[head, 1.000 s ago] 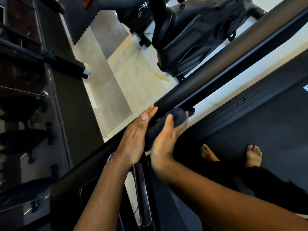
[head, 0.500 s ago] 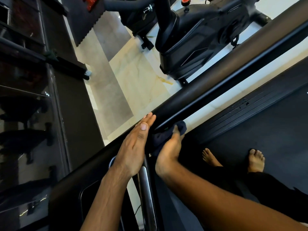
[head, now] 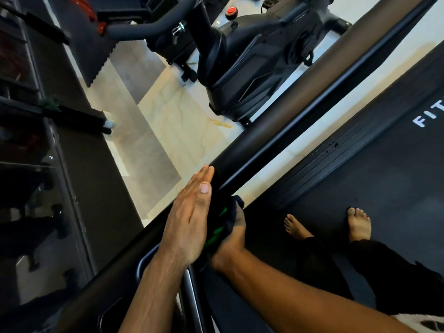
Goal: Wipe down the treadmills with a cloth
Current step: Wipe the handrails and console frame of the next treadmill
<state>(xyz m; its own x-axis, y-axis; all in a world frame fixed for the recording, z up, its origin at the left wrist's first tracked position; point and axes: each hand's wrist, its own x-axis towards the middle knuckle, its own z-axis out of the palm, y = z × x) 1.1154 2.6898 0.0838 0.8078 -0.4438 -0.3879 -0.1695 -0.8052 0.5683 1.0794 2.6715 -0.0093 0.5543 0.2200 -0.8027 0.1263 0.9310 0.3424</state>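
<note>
Currently I'm wiping the treadmill's side rail point(head: 300, 102), working its near-left stretch. My right grip point(head: 231, 239) is clenching the cloth point(head: 223, 219) (dark, green stripes) and pressing it up against the inner, lower face of the rail. My left grip point(head: 187, 219) is released: fingers are lying straight, palm flat along the outer face, grasping nothing, just bracing. The cloth is sitting between the two grips, mostly hidden behind the left one, so I can't tell how much fabric is actually touching the tube.

Doing this step well, as I'm judging it:
- The cloth is looking bunched. I'm thinking a flatter fold, wrapped partway round the tube, is going to cover more per pass.
- I'm planning long single strokes toward the far right, where most of the rail is waiting, rather than short scrubs.
- The bare left palm is risking fresh smudges, so I'm wanting it trailing behind the cloth or off the rail.
- I'm standing barefoot on the belt point(head: 384, 179), so I'm leaning from the hips, not shifting my feet.
</note>
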